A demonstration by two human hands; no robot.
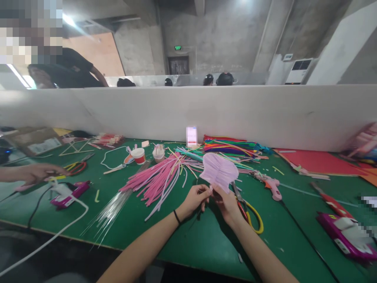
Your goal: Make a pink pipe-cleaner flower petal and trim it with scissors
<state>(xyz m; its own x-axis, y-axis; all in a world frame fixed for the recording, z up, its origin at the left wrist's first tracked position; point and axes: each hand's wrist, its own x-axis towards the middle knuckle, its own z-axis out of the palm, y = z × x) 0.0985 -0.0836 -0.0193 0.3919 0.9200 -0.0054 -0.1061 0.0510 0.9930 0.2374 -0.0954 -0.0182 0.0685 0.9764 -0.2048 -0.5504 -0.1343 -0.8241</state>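
A pale purple petal-like piece [220, 169], fan-shaped and ribbed, stands up above the table with its narrow base between my hands. My right hand [224, 200] is closed on the lower part of this piece, thumb on its front. Close beside it, my left hand [196, 200] pinches at the base, where a small light bit shows between the fingertips. A thin dark strand hangs below the left fingers. Scissors [250, 214] with yellow and red handles lie just right of my right hand, partly covered by it. Pink pipe cleaners [159, 177] spread out left of my hands.
Clear thin rods [113, 210] lie front left. A pink glue gun [272, 186] and its cord lie right, near a purple power strip [344, 237]. Coloured pipe cleaners [229, 146] and a lit phone [192, 136] are at the back. A co-worker's hand [38, 173] reaches in from the left.
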